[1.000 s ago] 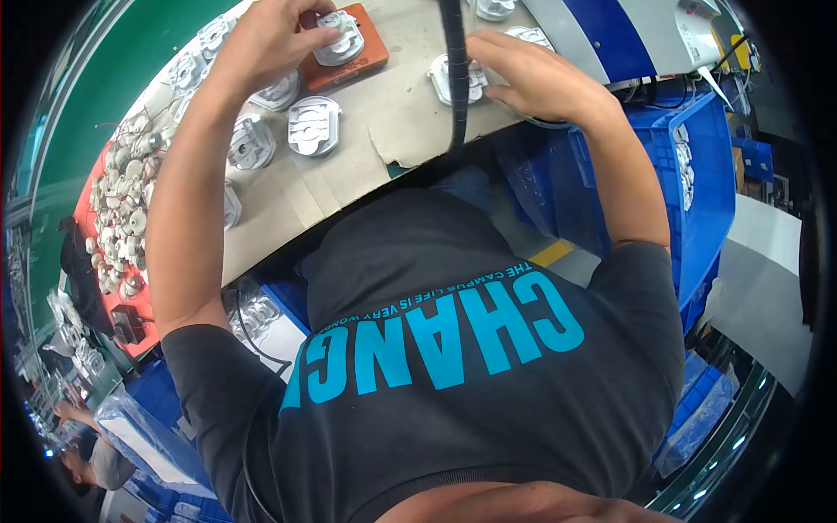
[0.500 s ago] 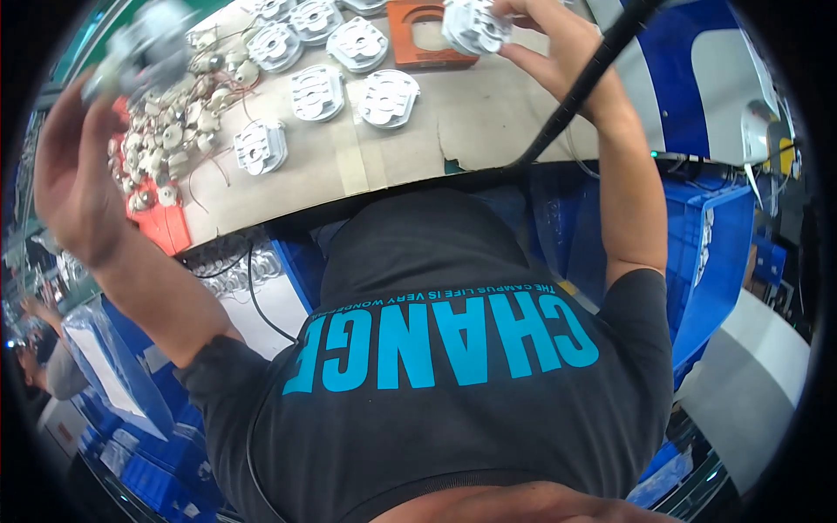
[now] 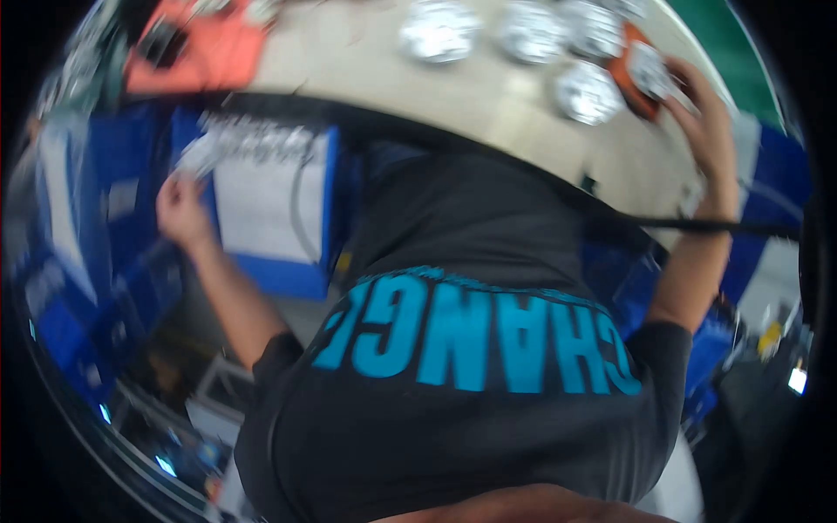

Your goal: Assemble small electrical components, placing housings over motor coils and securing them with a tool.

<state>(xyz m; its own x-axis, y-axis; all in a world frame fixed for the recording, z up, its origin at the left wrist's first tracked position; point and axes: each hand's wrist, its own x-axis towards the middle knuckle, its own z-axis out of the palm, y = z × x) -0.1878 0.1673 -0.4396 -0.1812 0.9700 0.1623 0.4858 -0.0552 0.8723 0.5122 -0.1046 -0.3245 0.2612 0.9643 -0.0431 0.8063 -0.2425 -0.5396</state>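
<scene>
Your left hand (image 3: pixel 184 211) pinches a blurred white piece (image 3: pixel 199 155) near the white-lined blue bin (image 3: pixel 292 277); your right hand (image 3: pixel 704 113) has thumb and fingers at the edge of a white disc (image 3: pixel 648 70) on the orange block (image 3: pixel 624 80), though blur hides whether they grip it, and more white discs (image 3: pixel 440 33) lie on the table (image 3: pixel 488 109)

Blur smears the pale flat plastic piece (image 3: pixel 199 155) in your left grip (image 3: pixel 182 209), so you cannot make out its outline. It also hides whether your right grip (image 3: pixel 704 120) touches the white plastic part (image 3: pixel 649 70) covering some of the orange block (image 3: pixel 621 77). The ribbed black cable (image 3: pixel 697 225) hides a strip of your right forearm (image 3: pixel 693 275). The picture's top edge crops the salmon-red flat mat (image 3: pixel 231 65) and beige worktop (image 3: pixel 349 52).
</scene>
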